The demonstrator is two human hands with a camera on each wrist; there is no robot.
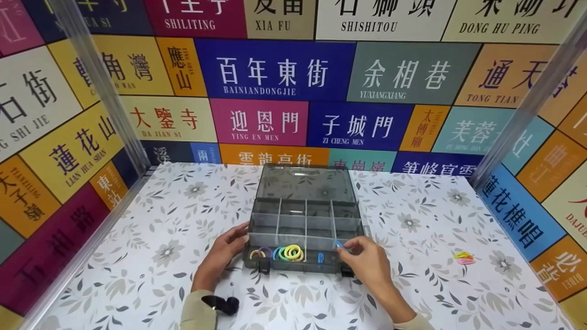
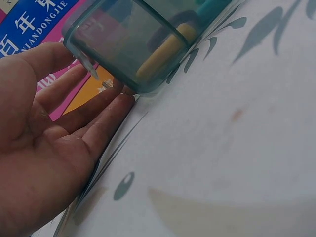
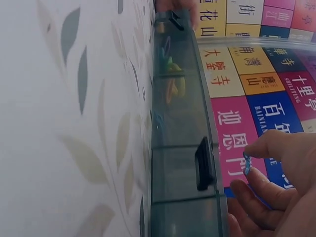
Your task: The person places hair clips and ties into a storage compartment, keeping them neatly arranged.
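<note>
A smoky see-through organizer box (image 1: 293, 266) stands with its lid (image 1: 306, 185) raised, walls dividing it into several compartments. My left hand (image 1: 224, 250) touches the box's left side, fingers fairly straight; in the left wrist view, the left hand's fingertips (image 2: 126, 98) are right at a lower corner. My right hand (image 1: 367, 261) pinches a small blue hair clip (image 3: 247, 163) between thumb and finger, over the front right part of the box. Colored hair ties (image 1: 291, 252) lie in the front left of the box. Another blue clip (image 1: 320, 258) lies inside, right of them.
Yellow and pink hair clips (image 1: 464, 258) lie in a small pile on the flowered tabletop (image 1: 165, 284), right of the box. Walls covered with colorful sign panels (image 1: 275, 68) rise behind and on both sides. Two black latches hang at the box's front.
</note>
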